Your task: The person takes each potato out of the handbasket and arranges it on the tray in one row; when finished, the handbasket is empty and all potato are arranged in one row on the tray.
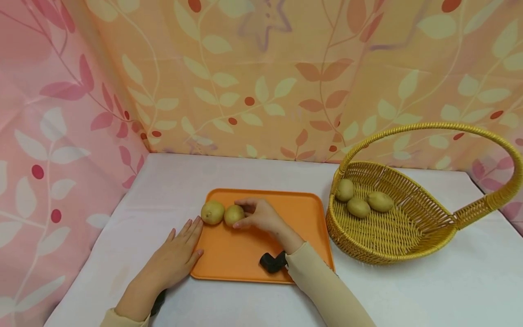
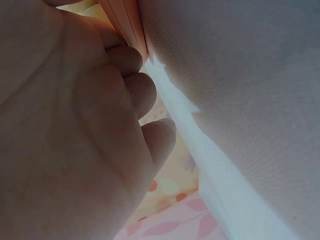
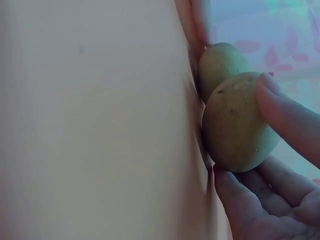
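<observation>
My right hand (image 1: 263, 218) pinches a potato (image 1: 234, 215) between thumb and fingers at the upper left of an orange tray (image 1: 233, 259). In the right wrist view this speckled potato (image 3: 240, 125) shows up close, with thumb and fingertips around it. Another potato (image 1: 212, 212) lies beside it in the tray's far left corner. My left hand (image 1: 173, 256) rests along the tray's left edge, its fingers extended. The left wrist view shows the left palm (image 2: 75, 125) and fingertips near the orange rim (image 2: 127, 25).
Right of the tray stands a woven yellow basket (image 1: 408, 222) with a tall arched handle (image 1: 429, 126). Inside it lie three potatoes (image 1: 358, 207). The white tabletop (image 1: 245, 302) meets a patterned cloth backdrop (image 1: 245, 81) behind and at the left.
</observation>
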The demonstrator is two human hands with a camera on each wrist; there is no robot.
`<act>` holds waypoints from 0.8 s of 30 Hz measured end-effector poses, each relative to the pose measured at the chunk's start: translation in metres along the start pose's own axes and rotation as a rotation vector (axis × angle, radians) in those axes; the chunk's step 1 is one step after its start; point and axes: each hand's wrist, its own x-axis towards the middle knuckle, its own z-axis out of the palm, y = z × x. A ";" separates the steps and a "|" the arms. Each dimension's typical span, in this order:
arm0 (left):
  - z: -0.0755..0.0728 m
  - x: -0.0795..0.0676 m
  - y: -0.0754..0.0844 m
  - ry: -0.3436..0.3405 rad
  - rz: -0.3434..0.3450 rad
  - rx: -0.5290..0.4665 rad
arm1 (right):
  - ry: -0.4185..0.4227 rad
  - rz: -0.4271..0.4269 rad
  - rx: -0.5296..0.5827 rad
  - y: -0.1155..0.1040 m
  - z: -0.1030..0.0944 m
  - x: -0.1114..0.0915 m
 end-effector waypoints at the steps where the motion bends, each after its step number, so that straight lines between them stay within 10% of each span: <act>1: 0.000 0.000 0.000 -0.002 -0.001 0.000 | 0.001 0.006 0.008 0.000 0.000 0.001; 24: 0.000 0.000 -0.001 0.000 0.000 -0.003 | -0.006 0.011 0.060 0.001 -0.005 0.005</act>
